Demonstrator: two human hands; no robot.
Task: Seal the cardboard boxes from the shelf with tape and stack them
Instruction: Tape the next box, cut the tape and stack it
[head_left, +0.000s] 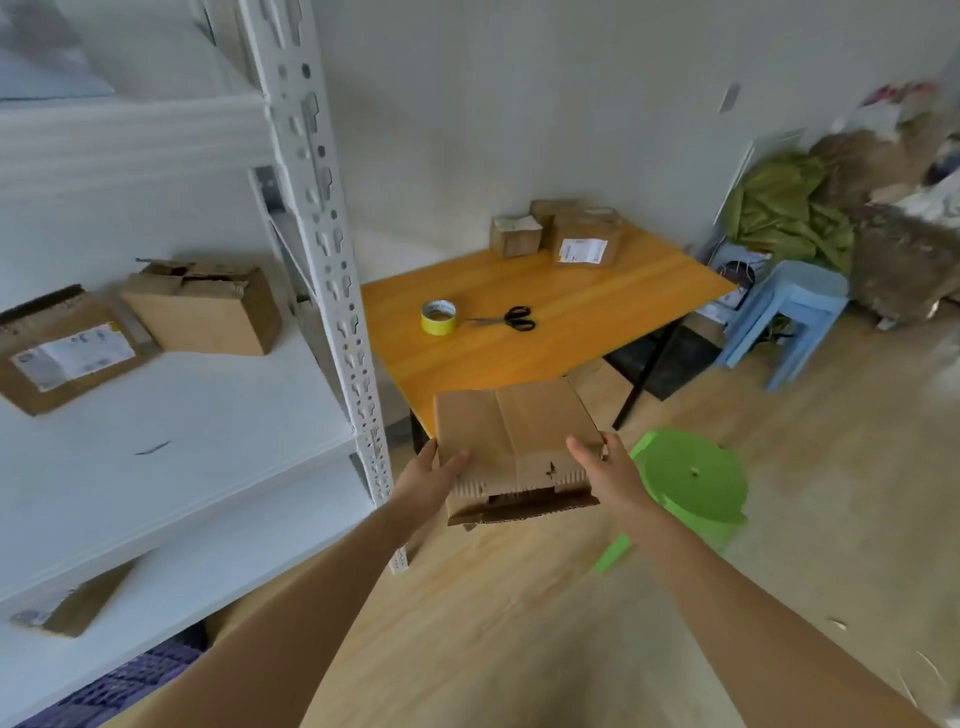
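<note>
I carry a brown cardboard box (514, 441) in the air between the shelf and the table, its near flap hanging loose. My left hand (431, 475) grips its left side, thumb on top. Gripping its right side is my right hand (605, 470). On the orange table (597, 332) lie a yellow roll of tape (439, 317) and black-handled scissors (511, 318). Three small boxes (563, 234) stand grouped at the table's far edge. Two more boxes, an open plain one (208, 309) and a labelled one (65, 353), sit on the white shelf (208, 415).
A white slotted shelf post (337, 270) stands just left of the carried box. A green plastic stool (691, 478) is on the wooden floor to its right. A blue stool (789, 312) and piled fabric fill the far right corner. Another box (72, 605) lies on a lower shelf.
</note>
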